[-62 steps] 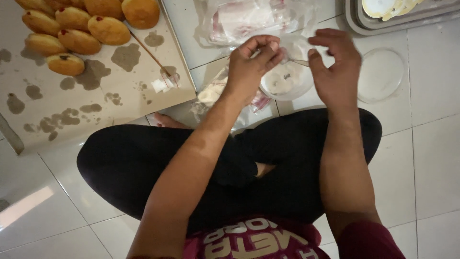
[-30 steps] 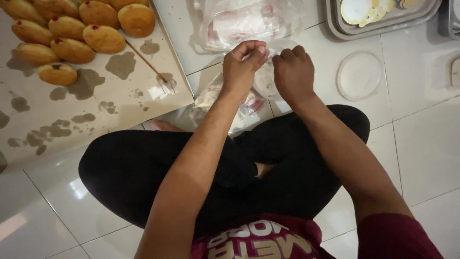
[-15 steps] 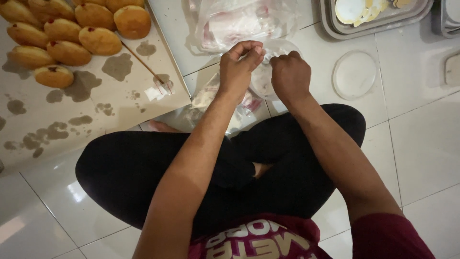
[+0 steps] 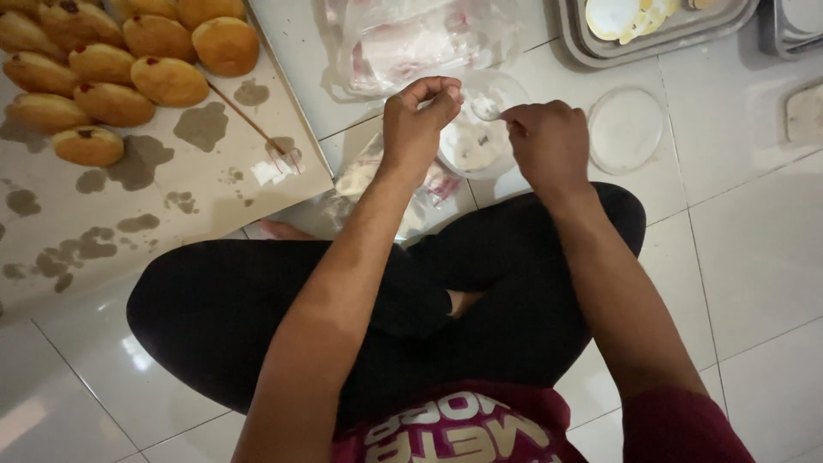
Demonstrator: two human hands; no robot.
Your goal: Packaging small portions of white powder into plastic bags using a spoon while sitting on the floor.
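Note:
I sit cross-legged on a tiled floor. A clear round plastic tub [image 4: 467, 146] with white cream in it stands just past my knees. My left hand [image 4: 418, 116] hovers at the tub's left rim with its fingertips pinched together; I cannot see anything in them. At the right rim, my right hand [image 4: 549, 141] is closed around the handle of a small spoon [image 4: 485, 106], whose bowl carries a dab of white over the tub.
A stained paper sheet [image 4: 171, 197] at the left carries several golden filled buns [image 4: 163, 79] and a thin wooden skewer [image 4: 249, 120]. A clear plastic bag [image 4: 420, 43] lies beyond the tub, a round lid [image 4: 627, 129] to its right, and a grey tray [image 4: 660, 30] at the top right.
Two seconds ago both hands held the tub by its rim. Now the tub sits between them, the left fingers are pinched and the right hand holds the spoon over it.

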